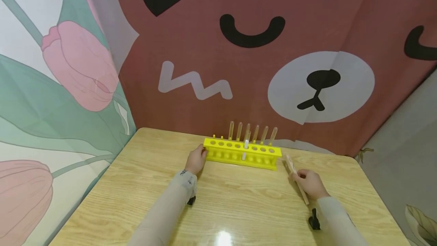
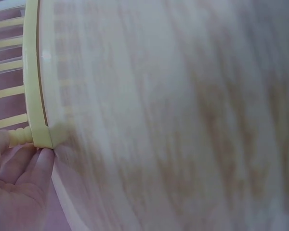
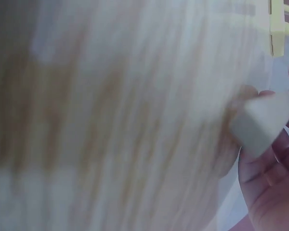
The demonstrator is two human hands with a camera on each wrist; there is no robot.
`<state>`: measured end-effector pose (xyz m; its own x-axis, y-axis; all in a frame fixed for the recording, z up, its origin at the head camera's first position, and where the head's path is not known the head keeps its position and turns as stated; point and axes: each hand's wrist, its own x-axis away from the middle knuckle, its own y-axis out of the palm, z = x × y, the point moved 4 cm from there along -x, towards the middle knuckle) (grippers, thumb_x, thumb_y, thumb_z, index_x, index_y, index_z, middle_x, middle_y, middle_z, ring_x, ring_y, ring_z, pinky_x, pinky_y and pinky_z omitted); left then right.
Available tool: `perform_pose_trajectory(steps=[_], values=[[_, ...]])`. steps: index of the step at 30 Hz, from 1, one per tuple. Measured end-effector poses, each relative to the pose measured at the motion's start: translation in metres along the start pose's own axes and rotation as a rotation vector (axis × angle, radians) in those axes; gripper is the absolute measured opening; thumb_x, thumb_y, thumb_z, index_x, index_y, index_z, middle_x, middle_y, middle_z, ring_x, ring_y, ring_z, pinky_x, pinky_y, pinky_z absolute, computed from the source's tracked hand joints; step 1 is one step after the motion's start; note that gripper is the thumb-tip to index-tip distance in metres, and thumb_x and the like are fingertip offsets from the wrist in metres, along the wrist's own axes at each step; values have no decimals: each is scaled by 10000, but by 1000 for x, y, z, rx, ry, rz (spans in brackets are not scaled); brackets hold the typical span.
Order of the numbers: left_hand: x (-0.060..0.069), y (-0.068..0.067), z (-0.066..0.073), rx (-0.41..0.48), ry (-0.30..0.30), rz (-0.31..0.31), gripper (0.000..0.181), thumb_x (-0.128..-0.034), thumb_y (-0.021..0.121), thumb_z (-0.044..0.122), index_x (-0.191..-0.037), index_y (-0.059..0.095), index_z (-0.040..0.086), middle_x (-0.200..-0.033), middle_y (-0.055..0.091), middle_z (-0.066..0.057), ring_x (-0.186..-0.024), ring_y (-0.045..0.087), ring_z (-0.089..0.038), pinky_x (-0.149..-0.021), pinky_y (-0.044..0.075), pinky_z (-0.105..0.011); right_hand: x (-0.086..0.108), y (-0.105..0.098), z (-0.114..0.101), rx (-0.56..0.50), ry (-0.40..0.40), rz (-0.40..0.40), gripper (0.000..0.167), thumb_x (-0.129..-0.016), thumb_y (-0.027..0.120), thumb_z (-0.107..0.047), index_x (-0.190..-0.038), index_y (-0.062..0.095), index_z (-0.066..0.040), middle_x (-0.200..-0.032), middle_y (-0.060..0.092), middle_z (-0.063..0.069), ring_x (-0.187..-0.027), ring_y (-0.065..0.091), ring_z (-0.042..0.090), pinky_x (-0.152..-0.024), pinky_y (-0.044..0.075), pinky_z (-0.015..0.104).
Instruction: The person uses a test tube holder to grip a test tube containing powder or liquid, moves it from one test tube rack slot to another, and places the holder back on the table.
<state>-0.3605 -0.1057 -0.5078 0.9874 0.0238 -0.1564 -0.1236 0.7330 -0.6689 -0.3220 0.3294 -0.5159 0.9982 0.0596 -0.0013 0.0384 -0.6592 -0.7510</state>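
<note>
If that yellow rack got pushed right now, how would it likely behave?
The yellow rack would probably slide rather than roll, since its long, flat-sided frame stands on the table. It looks stiff, with straight edges, and perhaps light, being open and full of holes. The clear tubes sticking up at its back might rattle.

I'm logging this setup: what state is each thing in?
Yellow rack: upright on the table, left end gripped
Back tubes: set on rear pegs
Front tube: standing in a hole, partly white
Wooden tool: held, slanting
Left hand: gripping the rack
Right hand: pinching the wooden tool
</note>
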Motion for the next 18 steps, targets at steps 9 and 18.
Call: perform_pose_trajectory(steps=[9,18], values=[[-1,1,-1,-3,-2,3,285,-1061,548,138,-1282,584,-38,-1223,681,-220,-1148,657,-360,-979,536,-472,-1,-2,-1,-1,22,59,299,-1006,632,-296,-878,707,-37,-765,648,45,-660,528,189,-586,456,310],[-2,2,-4,-1,-7,-2,306,-1062,546,144,-1308,581,-35,-1252,675,-213,-1175,646,-354,-993,528,-469,4,-9,-10,-37,-12,194,337,-1043,581,-300,-973,671,18,-864,595,137,-685,521,212,-538,465,291]])
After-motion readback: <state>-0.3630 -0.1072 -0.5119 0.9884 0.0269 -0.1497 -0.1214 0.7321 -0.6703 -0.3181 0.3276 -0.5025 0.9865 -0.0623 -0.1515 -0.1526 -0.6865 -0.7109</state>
